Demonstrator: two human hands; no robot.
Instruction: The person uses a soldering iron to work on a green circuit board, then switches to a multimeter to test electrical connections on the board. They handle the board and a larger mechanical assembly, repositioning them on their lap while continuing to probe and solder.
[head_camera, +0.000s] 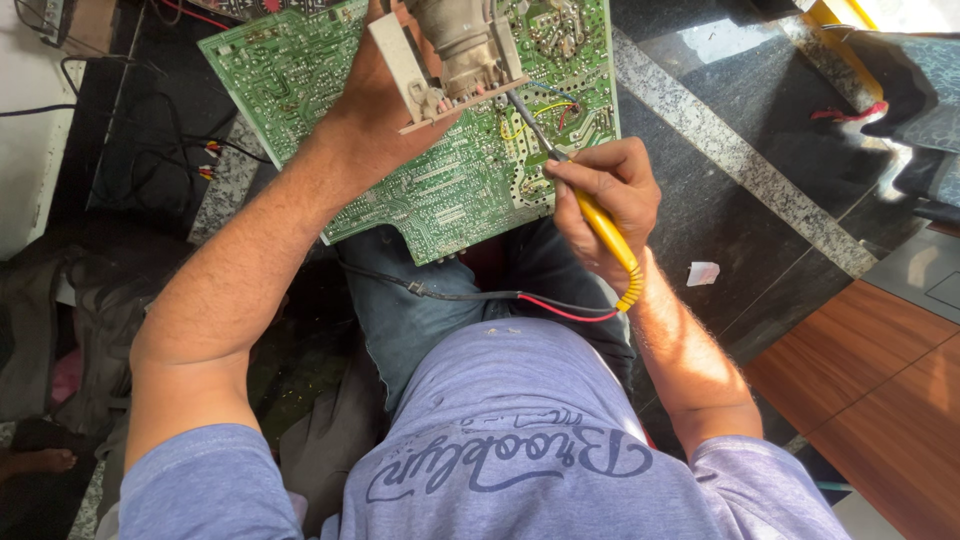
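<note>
— Circuit board (440, 170), green and flat, lies tilted across the person's lap, solder side up, its top edge cut off by the frame. Where does it have room?

— Its lower corner juts out over the jeans (420, 320), and its right edge runs straight along the dark polished stone floor (740, 230), which stays open out to a pale speckled strip (740, 155). On the left, black cables (150, 130) crowd close to the board's edge.

— And the hands?

— The left hand (385, 100) reaches over the board from the left and is closed around a beige plastic bracket (400, 65) with a grey, rounded component (455, 40) mounted in it. The right hand (605, 195) is pinched together on a yellow-handled soldering iron (605, 230), held like a pen; its thin metal shaft (530, 125) slants up to the bracket's base, and whether the tip touches the board cannot be told.

— Textures?

— The board is glossy, stippled with dull solder dots and fine pale tracks; thin yellow wires (520, 120) loop near the shaft. The iron's handle is smooth, ending in a ribbed yellow collar (632, 290), from which a red and black cord (500, 297) trails across the lap. A small white scrap (703, 273) lies on the floor to the right, well apart, and warm brown wood panels (870, 400) fill the lower right corner.
</note>
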